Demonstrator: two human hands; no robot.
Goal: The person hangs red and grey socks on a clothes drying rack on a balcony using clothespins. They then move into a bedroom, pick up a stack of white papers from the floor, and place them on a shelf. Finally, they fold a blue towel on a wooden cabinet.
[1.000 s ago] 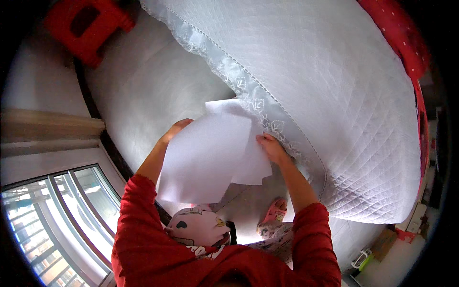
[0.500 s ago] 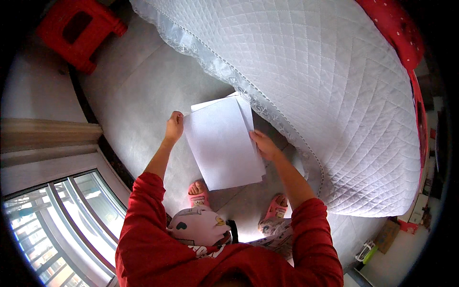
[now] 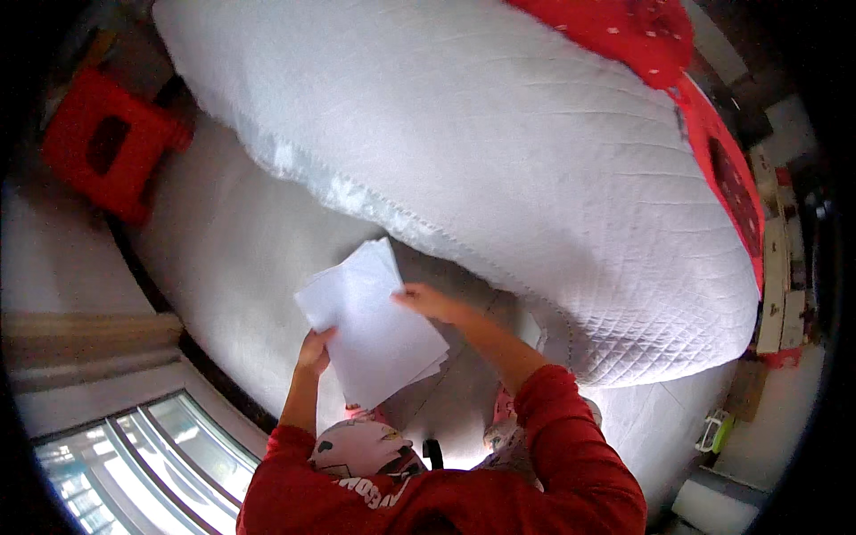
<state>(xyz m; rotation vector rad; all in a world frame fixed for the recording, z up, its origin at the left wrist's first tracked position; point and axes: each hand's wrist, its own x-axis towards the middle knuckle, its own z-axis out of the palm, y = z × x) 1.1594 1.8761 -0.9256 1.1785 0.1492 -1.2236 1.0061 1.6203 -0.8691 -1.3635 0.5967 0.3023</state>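
White paper sheets (image 3: 379,330), held over the floor (image 3: 227,267) beside the bed (image 3: 464,134), still overlap unevenly, so the stack remains unaligned. The left hand (image 3: 316,349) now pinches lower along the edge away from the bed; the right hand (image 3: 424,301) grips the bed-side edge.

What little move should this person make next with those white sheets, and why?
Probably a gentle nudge to bring the white sheets into line. Their edges stick out unevenly at the top and lower right, and the left-hand grip and right-hand grip are at opposite sides of them, which seems handy for squaring them up.
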